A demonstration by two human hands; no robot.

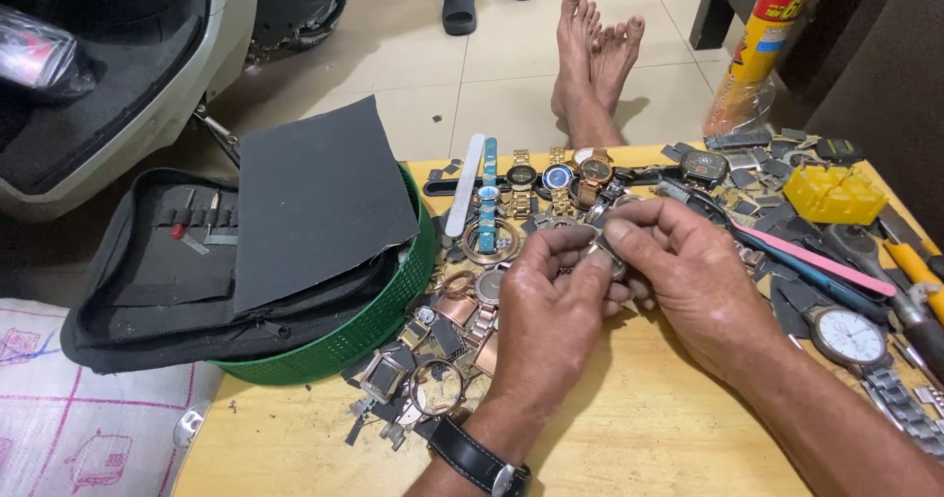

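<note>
Left hand [551,305] and right hand [688,276] together over the wooden worktop [639,438], both pinched on a small silver watch part [605,256]. Beside them, green mesh basket [379,320] holding an open black tool case [167,261] with dark sandpaper sheet [320,197] on top.

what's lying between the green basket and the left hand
In the head view, a heap of loose watch cases, bezels and rose-gold rings covers the wooden table between the green plastic mesh basket and the left hand.
</note>
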